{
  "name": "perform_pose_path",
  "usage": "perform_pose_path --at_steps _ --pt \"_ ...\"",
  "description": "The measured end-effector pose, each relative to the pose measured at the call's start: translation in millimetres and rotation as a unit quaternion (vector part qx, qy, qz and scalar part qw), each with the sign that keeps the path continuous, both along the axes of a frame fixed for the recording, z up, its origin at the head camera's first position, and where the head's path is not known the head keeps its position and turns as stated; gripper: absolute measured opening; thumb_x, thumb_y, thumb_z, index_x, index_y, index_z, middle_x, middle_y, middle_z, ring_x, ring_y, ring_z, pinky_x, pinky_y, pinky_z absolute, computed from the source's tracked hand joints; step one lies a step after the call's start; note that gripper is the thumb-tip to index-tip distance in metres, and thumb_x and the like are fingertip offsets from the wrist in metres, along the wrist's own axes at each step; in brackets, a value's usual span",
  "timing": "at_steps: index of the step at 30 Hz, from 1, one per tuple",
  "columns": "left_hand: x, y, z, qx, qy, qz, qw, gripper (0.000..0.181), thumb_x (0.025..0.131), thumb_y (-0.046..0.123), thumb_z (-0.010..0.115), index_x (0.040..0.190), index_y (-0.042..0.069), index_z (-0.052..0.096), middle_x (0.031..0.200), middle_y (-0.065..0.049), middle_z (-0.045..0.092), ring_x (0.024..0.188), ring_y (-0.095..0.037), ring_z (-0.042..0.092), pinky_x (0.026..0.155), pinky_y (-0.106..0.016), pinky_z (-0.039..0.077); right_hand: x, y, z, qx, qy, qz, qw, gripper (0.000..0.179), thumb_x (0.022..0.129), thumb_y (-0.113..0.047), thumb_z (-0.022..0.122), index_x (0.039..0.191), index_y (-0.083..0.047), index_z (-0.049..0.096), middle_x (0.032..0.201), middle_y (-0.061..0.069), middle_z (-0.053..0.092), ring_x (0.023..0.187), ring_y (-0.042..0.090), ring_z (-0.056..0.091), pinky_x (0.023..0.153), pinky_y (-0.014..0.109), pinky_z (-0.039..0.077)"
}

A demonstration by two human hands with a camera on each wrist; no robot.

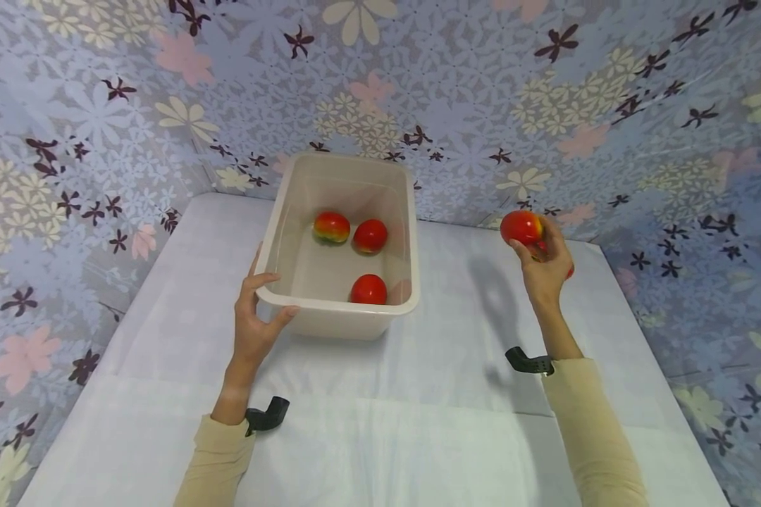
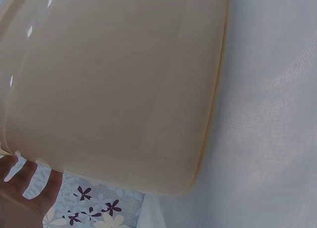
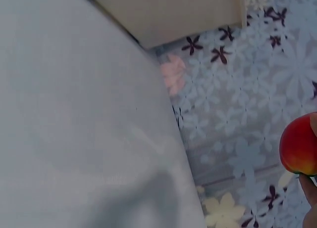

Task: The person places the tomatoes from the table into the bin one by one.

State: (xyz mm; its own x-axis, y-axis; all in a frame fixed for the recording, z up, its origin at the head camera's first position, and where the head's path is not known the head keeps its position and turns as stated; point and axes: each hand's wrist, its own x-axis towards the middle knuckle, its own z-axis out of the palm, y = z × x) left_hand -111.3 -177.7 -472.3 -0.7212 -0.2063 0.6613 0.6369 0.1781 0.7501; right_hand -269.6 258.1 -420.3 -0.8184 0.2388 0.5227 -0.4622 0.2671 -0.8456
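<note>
A beige plastic box [image 1: 338, 304] stands on the white-covered table. My left hand [image 1: 254, 327] holds its near left corner, thumb on the front rim and fingers along the left rim. In the left wrist view, fingers [image 2: 49, 191] show at the box's edge. Inside lie three glossy fruits: a red, yellow and green fruit [image 1: 332, 227], a mostly red fruit [image 1: 370, 236] and another red fruit [image 1: 369, 289] by the front wall. To the right, my right hand [image 1: 545, 264] grips a red-and-yellow fruit [image 1: 520, 227] above the table. More red shows behind that hand, mostly hidden by it.
White cloth covers the table [image 1: 444, 366]. Flower-patterned fabric [image 1: 456, 105] rises behind the table and along both sides. Beyond the table edge, the right wrist view shows the same floral fabric [image 3: 237, 114]. Black wrist mounts [image 1: 268, 414] sit at the sleeve cuffs.
</note>
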Motion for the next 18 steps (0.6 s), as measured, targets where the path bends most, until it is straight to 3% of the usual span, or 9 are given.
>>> perform_pose_path --at_steps 2,10,18 --pt "-0.3 0.5 -0.8 -0.002 0.002 0.001 1.0 0.072 0.083 0.047 0.075 0.118 -0.01 0.049 0.159 -0.017 0.027 0.146 -0.035 0.026 0.11 -0.029 0.033 1.0 -4.9 0.0 0.004 -0.001 0.006 1.0 0.059 0.078 0.003 0.078 0.133 -0.004 0.058 0.132 0.014 0.062 0.114 0.018 0.062 0.094 0.024 0.05" --pt "0.2 0.8 -1.0 0.0 -0.005 0.001 1.0 0.072 0.082 0.047 0.075 0.119 -0.009 0.05 0.159 -0.015 0.027 0.146 -0.035 0.027 0.11 -0.029 0.033 3.2 -30.7 8.4 0.047 0.001 0.034 0.9983 0.058 0.082 -0.003 0.076 0.136 -0.011 0.057 0.138 0.007 0.059 0.128 0.019 0.054 0.103 0.033 0.045" --pt "0.9 0.4 0.9 0.003 -0.007 0.003 1.0 0.067 0.081 0.041 0.078 0.119 -0.008 0.051 0.159 -0.017 0.028 0.146 -0.036 0.027 0.11 -0.03 0.032 5.9 -56.3 17.4 0.034 0.024 0.096 0.9945 0.06 0.081 0.006 0.074 0.137 -0.001 0.054 0.138 0.014 0.058 0.13 0.023 0.053 0.099 0.03 0.048"
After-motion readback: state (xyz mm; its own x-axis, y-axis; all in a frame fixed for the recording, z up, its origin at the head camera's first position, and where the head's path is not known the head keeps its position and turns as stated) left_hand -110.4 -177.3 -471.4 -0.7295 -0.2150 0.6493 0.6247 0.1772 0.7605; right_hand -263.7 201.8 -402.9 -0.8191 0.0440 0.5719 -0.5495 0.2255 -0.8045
